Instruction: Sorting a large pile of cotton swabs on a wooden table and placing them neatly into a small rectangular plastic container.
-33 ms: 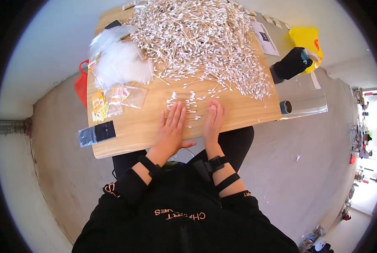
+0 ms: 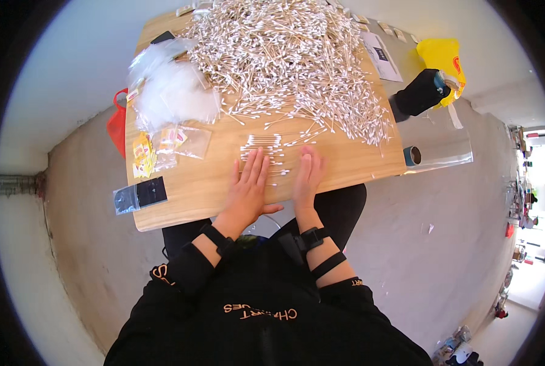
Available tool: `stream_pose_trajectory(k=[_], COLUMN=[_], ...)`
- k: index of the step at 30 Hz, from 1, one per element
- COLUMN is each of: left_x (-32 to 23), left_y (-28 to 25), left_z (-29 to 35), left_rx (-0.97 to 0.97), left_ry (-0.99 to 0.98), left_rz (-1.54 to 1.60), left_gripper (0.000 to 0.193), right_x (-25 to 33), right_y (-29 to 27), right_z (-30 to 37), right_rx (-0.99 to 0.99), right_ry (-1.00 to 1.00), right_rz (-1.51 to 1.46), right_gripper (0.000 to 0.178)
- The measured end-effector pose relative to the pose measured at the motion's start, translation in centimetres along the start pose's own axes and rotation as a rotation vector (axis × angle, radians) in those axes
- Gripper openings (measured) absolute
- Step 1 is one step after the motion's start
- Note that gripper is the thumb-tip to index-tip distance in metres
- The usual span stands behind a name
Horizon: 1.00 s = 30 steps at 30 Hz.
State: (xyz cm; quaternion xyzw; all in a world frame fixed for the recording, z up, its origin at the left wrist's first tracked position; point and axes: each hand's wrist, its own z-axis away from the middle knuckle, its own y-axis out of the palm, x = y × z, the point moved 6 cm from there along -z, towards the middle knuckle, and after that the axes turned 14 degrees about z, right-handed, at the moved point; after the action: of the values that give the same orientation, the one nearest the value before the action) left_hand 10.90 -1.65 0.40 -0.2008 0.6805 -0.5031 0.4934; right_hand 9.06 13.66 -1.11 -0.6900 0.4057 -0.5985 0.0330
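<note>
A small row of cotton swabs point(image 2: 264, 140) lies side by side near the front of the wooden table, their white tips at left and right. My left hand point(image 2: 248, 180) rests flat over the left part of this row, fingers stretched out and thumb apart. To the right of the swabs, my right hand point(image 2: 309, 177) is turned on its side with its fingers pointing away from me, slightly blurred. Nothing shows in its grasp. Behind both hands spreads a large heap of loose cotton swabs point(image 2: 278, 55).
Clear plastic bags point(image 2: 175, 91) are piled at the left, with yellow packets point(image 2: 143, 154) and a dark packet point(image 2: 152, 192) nearer me. On the right are a black-covered bottle point(image 2: 420, 93), a yellow bag point(image 2: 440, 55), a paper sheet point(image 2: 382, 56) and a tape roll point(image 2: 412, 155).
Very little differs. My right hand has shifted slightly and its fingers look more blurred; my left hand stays flat over the swabs.
</note>
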Motion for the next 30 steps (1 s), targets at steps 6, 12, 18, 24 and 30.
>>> stream_pose_trajectory(k=[6, 12, 18, 24, 30], left_x=[-0.6, 2.2, 1.5, 1.5, 2.7], left_y=[-1.9, -1.2, -1.7, -0.1, -1.5], left_z=[-3.6, -4.2, -0.2, 1.1, 0.4], left_rx=[0.032, 0.144, 0.046, -0.161, -0.214], left_ry=[0.043, -0.057, -0.128, -0.190, -0.182], left_rz=[0.014, -0.058, 0.056, 0.085, 0.134], left_gripper=[0.132, 0.139, 0.137, 0.137, 0.125], right_x=[0.7, -0.3, 0.4, 1.6, 0.6], right_y=[0.1, 0.6, 0.8, 2.6, 2.7], right_z=[0.7, 0.6, 0.5, -0.5, 0.2], right_rx=[0.032, 0.052, 0.089, 0.211, 0.202], right_ry=[-0.018, 0.051, 0.022, -0.070, 0.051], right_rz=[-0.001, -0.156, -0.216, -0.279, -0.403], right_gripper=[0.034, 0.039, 0.038, 0.041, 0.042])
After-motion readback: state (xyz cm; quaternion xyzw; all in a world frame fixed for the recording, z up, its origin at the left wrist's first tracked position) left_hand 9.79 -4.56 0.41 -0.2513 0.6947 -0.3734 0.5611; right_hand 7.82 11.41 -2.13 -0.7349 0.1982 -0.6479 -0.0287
